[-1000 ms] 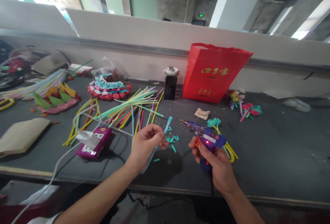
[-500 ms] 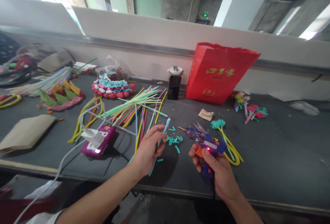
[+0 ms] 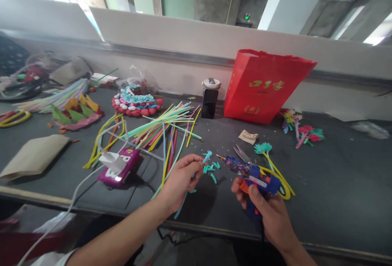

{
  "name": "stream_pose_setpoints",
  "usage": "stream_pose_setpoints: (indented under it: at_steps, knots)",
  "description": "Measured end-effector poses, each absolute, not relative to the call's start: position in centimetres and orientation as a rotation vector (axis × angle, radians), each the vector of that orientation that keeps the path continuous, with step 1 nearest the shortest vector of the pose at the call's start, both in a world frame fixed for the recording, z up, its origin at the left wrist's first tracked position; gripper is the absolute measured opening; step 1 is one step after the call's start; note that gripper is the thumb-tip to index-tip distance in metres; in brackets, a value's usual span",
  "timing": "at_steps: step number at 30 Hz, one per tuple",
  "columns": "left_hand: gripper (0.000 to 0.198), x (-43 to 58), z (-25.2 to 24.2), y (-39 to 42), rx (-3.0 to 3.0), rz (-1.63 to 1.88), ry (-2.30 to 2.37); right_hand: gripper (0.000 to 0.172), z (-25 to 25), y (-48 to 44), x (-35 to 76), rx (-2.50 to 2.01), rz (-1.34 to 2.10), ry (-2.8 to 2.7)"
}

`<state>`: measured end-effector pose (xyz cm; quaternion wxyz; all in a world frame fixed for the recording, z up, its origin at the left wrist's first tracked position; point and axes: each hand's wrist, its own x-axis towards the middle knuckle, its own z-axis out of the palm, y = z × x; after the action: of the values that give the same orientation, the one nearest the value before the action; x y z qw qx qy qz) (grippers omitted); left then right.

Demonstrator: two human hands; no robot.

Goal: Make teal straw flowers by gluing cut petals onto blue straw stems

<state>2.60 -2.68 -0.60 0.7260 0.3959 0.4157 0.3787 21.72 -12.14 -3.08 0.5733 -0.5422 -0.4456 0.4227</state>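
Note:
My left hand [image 3: 180, 178] pinches a light blue pipe cleaner [image 3: 207, 156] whose upper tip is bent over toward the right; its lower end sticks out below my palm. My right hand [image 3: 266, 209] grips a blue glue gun [image 3: 251, 174] with an orange trigger. The gun's nozzle points left, a short way from the pipe cleaner's tip. Small teal cut pieces [image 3: 211, 169] lie on the dark table [image 3: 337, 184] between my hands. Scissors [image 3: 240, 153] lie just behind the gun.
A spread of coloured pipe cleaners [image 3: 159, 129] lies behind my left hand, next to a purple power strip [image 3: 120, 168] with a white plug. Further back stand a red bag [image 3: 266, 86], a black bottle [image 3: 210, 98] and a beaded wreath [image 3: 136, 103]. A teal-and-yellow flower [image 3: 269, 158] lies right.
The pipe cleaner's tip has bent down and shortened in my left hand. The glue gun has drawn closer to it, nozzle toward the tip. The view has shifted slightly left.

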Motion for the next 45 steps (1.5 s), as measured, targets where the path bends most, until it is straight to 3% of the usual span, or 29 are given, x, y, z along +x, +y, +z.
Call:
stream_pose_setpoints:
  at_steps: [10,22,45]
  knots:
    - [0.031,2.7,-1.0,-3.2,1.053,0.844,0.896,0.035,-3.8,-12.6,22.1,-1.378,0.889,-1.239]
    - [0.030,2.8,-0.9,-3.2,1.040,0.872,0.913,0.029,-3.5,-12.8,22.0,-1.442,0.728,-1.369]
    - [0.034,2.6,-0.8,-3.2,1.091,0.832,0.958,0.034,-3.7,-13.1,21.6,-1.513,0.565,-1.316]
